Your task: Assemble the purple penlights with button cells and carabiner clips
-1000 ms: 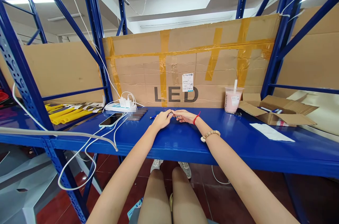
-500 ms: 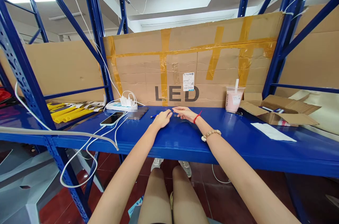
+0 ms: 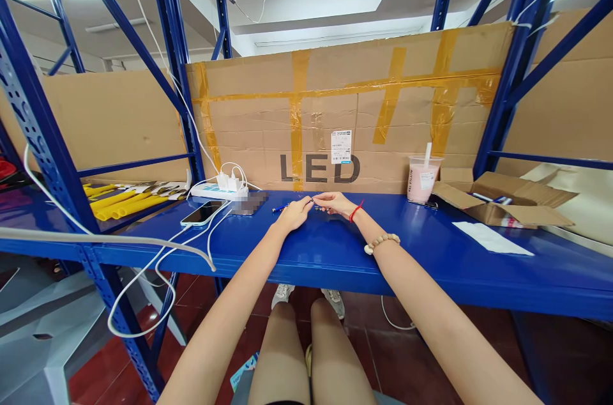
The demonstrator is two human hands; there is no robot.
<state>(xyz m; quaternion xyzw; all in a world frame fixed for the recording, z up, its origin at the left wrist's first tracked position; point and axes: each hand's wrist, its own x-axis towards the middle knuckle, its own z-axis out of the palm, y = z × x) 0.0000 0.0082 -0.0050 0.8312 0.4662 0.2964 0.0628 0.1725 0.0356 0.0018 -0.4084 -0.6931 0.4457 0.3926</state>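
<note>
My left hand [image 3: 295,213] is over the blue shelf top [image 3: 335,252], its fingers closed in a pinch. Just right of it, my right hand [image 3: 335,203] has its fingers pinched together, and the fingertips of both hands meet or nearly meet. Whatever small thing lies between them is too small to name. A blue pen-like item [image 3: 280,208] shows on the shelf top at the left of my left hand. Some tiny pieces seem to lie below my right fingers, partly hidden. A red string and a beaded bracelet are on my right wrist and forearm.
Left on the shelf top are a phone [image 3: 205,213], white cables and a power strip [image 3: 205,190]. A pink drink cup [image 3: 422,180], an open cardboard box [image 3: 507,213] and white paper [image 3: 492,238] stand or lie right. A large cardboard sheet [image 3: 258,130] rises behind.
The fingertips of my two hands have come slightly closer together. Both arms otherwise keep nearly the same place, and the view has shifted a little.
</note>
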